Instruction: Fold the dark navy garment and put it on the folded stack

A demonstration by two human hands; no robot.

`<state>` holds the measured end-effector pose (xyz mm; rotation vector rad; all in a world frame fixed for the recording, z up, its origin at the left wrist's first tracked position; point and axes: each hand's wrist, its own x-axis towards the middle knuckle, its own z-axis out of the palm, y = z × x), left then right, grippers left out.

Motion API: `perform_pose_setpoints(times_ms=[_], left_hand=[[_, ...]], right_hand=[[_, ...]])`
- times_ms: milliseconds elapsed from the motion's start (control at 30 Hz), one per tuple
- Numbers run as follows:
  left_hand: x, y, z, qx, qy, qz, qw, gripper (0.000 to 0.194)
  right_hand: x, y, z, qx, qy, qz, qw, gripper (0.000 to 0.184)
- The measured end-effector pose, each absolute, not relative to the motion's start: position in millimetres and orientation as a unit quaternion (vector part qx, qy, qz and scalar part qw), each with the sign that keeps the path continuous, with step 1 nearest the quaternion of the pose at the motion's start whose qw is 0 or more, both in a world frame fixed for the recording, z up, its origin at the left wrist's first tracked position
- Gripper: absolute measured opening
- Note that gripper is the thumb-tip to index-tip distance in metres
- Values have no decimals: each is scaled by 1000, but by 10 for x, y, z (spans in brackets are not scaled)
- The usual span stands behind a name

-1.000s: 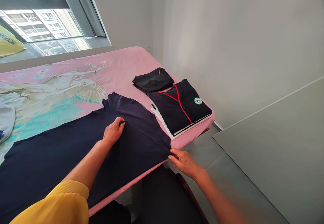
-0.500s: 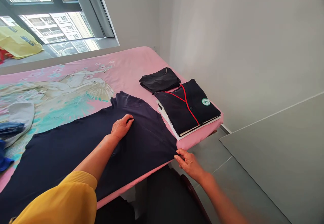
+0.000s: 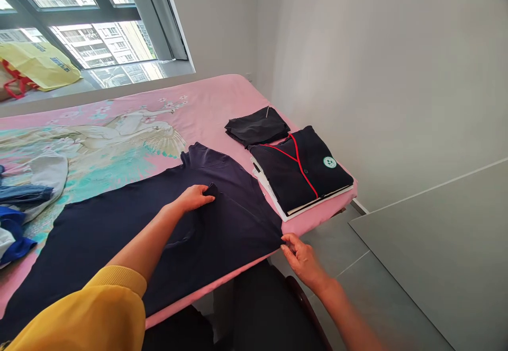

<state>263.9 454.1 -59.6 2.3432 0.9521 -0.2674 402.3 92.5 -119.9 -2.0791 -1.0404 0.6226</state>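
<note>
Folded cardigan [image 3: 304, 168]: black with red trim and a round green-and-white badge, my landmark for everything here.
Under it: a few white papers or notebooks [image 3: 273, 195], edges poking out on the left and near sides.
Navy top [image 3: 234, 208]: spread out on the pink sheet [image 3: 222, 94], left of the cardigan and near it, long part running way off left.
Left hand [image 3: 196, 197]: left and a bit nearside of the cardigan, thumb and fingers pinched together on a little raised fold of the navy top.
Right hand [image 3: 304, 261]: just nearside of the cardigan, not touching it, fingertips closed on the navy top's corner by the bed edge, other fingers kinda loosely curled.
Black cloth bundle [image 3: 256, 126]: folded up, right behind the cardigan.
Clothes heap [image 3: 27, 195]: denim, grey and blue bits, well left of the cardigan.
Yellow bag [image 3: 42, 65]: on the window ledge, far back left of the cardigan.
</note>
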Motion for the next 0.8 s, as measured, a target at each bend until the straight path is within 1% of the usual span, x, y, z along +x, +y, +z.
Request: perform_pose_setpoints(times_ms=[133, 200, 267, 367, 433, 500, 533, 600, 700, 800], left_hand=[[2616, 4456, -630, 896, 357, -59, 257, 28], [2618, 4433, -643, 901, 360, -54, 237, 26], [2626, 4422, -642, 904, 363, -49, 219, 27], [2641, 4399, -613, 908, 365, -40, 200, 28], [2639, 4378, -581, 910, 362, -42, 201, 33], [2611, 4368, -544, 908, 358, -54, 210, 39], [2584, 4374, -525, 906, 355, -67, 219, 42], [2506, 4411, -485, 891, 345, -107, 274, 40], [2365, 4502, -440, 851, 330, -165, 375, 33], [2252, 4561, -434, 825, 333, -173, 422, 24]], right_hand=[[3918, 1071, -958, -803, -377, 190, 421, 23], [3827, 1244, -769, -770, -425, 175, 443, 20], [3720, 1487, -595, -722, -500, 170, 447, 20], [3579, 1940, -511, -651, -604, 170, 427, 26], [3527, 2242, -620, -635, -648, 159, 390, 29], [3513, 2484, -821, -657, -662, 141, 333, 32], [3515, 2571, -931, -673, -660, 132, 306, 36], [3522, 2671, -1117, -697, -655, 113, 269, 43], [3518, 2691, -1245, -706, -656, 91, 253, 48], [3493, 2677, -1242, -711, -654, 84, 245, 48]])
